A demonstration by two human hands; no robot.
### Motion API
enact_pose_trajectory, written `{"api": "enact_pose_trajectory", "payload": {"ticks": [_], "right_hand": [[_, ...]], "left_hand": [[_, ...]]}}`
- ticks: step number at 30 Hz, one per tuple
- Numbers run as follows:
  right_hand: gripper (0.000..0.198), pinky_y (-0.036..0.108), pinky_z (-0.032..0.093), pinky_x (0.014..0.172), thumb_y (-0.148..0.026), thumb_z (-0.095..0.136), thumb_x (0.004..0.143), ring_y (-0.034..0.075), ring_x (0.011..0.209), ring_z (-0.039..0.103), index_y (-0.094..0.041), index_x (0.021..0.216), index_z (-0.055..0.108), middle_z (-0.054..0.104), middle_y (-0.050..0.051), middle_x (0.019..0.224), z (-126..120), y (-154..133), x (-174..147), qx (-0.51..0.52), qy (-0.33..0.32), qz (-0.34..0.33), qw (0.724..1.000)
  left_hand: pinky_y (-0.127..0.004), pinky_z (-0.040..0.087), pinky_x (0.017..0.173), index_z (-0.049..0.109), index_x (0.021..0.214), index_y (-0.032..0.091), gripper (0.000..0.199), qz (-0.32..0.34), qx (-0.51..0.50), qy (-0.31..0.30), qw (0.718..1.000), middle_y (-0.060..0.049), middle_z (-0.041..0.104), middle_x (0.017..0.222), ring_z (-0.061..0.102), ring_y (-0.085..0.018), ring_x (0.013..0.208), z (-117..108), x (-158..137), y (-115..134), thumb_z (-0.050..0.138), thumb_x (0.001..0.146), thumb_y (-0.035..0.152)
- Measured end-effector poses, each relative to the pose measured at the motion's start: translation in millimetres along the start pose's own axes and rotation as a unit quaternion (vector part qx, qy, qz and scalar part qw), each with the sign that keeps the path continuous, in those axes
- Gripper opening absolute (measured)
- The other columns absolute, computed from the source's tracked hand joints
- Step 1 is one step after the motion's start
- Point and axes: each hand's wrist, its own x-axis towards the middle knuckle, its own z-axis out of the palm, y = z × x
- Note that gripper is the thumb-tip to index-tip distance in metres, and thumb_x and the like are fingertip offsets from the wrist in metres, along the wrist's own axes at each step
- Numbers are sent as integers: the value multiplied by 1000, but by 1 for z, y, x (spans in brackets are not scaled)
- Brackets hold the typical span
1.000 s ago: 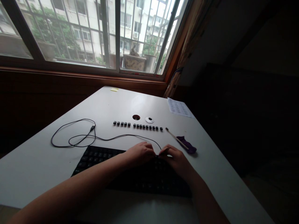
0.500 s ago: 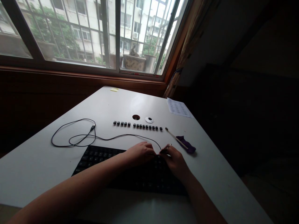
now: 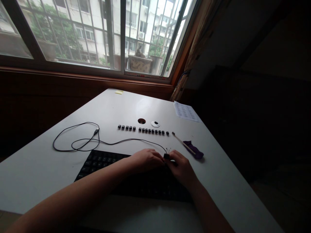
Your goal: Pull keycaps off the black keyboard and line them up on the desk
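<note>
A black keyboard point(image 3: 102, 159) lies near the table's front edge, its middle and right covered by my arms and hands. Above its back right part, my left hand point(image 3: 148, 159) has its fingers closed at the left side of a loose black keycap point(image 3: 166, 156). From the right, my right hand point(image 3: 180, 165) meets the same keycap with bent, closed fingers. Two thin wire prongs of what looks like a keycap puller point(image 3: 169, 150) stick up just behind the keycap, by my right fingers; the handle is hidden.
Behind the keyboard, several keycaps point(image 3: 146, 130) stand in a row. A thin brush point(image 3: 181, 141) rests partly on a purple cloth point(image 3: 197, 153) to the right. The keyboard's cable point(image 3: 60, 150) loops at left. Farther back are a table hole point(image 3: 141, 121), a round cover point(image 3: 155, 124) and printed paper point(image 3: 186, 111).
The wire prongs have swung from leaning right to nearly upright and moved left. A keycap now shows plainly between my hands. My right fingers have turned slightly.
</note>
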Motion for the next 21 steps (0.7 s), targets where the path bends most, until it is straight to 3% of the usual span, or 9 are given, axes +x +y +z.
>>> {"api": "enact_pose_trajectory", "payload": {"ticks": [13,21], "right_hand": [[4,30,46,69,-22,66,87,19,77,59,-22,84,65,62,1,81,-7,15,3,98,-26,82,991],[3,32,49,76,-21,67,87,20,82,62,-24,89,68,65,2,88,-12,19,1,71,-63,37,995]], "left_hand": [[-29,52,88,72,104,20,16,-2,35,-2,999,-5,72,110,69,-18,93,-3,2,7,63,92,18],[-28,51,89,72,106,22,16,-4,30,-10,1000,-5,72,110,68,-16,91,-1,0,4,61,94,21]]}}
